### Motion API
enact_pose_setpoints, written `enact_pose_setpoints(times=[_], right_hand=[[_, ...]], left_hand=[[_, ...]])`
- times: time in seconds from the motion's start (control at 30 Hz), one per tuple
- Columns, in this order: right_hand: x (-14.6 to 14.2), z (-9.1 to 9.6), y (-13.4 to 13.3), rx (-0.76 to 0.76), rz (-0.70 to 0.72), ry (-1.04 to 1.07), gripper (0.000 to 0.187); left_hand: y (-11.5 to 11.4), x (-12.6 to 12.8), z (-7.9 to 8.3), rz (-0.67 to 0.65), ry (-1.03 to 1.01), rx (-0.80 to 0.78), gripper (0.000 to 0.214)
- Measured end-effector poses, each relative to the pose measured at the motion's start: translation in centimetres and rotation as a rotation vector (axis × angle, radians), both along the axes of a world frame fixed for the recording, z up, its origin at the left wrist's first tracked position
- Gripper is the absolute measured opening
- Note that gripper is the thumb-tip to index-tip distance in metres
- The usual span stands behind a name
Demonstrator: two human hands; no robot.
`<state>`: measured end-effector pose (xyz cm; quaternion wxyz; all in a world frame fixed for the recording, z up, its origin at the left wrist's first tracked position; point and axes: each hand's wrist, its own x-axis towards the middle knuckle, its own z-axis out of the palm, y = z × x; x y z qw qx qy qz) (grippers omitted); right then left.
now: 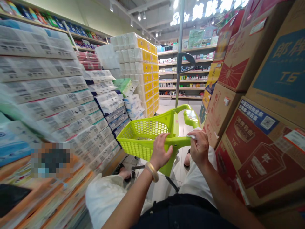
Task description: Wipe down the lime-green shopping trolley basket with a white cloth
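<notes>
A lime-green shopping cart (143, 148) with a perforated basket stands right in front of me. My left hand (162, 149) grips the basket's near rim, its fingers over the edge and its thumb on my side; a gold bracelet circles that wrist. My right hand (200, 146) is closed on a white cloth or tissue (192, 137), pressed against the cart's green frame near the handle. The looped handle (187, 108) rises beyond that hand and carries a pale label panel. The cart's inside is mostly hidden by its side wall.
Stacked wrapped tissue packs (71, 108) line the left side, with yellow-and-white paper rolls (149, 76) behind. Cardboard cartons (259, 149) crowd the right. A grey metal pole (180, 41) stands beyond the cart; stocked shelves (186, 70) fill the back. My knees flank the cart.
</notes>
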<state>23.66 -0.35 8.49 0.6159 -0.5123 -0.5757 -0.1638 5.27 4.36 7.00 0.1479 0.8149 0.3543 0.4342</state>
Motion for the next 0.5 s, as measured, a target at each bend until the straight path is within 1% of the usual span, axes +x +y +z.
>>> enact_pose_setpoints(times=[0.07, 0.13, 0.27, 0.37, 0.5], right_hand=[[-0.5, 0.2, -0.4, -0.023, -0.01, -0.02, 0.022], [-1.0, 0.2, -0.7, -0.035, -0.014, -0.041, 0.023], [-1.5, 0.0, -0.9, -0.022, -0.02, -0.093, 0.023], [-0.7, -0.1, -0.8, 0.002, 0.001, -0.151, 0.021], [1.3, 0.0, -0.2, 0.04, 0.052, -0.189, 0.02]], left_hand=[[-1.1, 1.6, 0.5, -0.059, -0.002, -0.011, 0.054], [-1.6, 2.7, 0.7, -0.096, 0.026, -0.012, 0.056], [-1.7, 3.8, 0.3, -0.083, 0.109, 0.016, 0.054], [-1.3, 4.0, 0.1, -0.06, 0.129, -0.027, 0.052], [-0.6, 4.4, 0.3, -0.068, 0.137, -0.07, 0.049]])
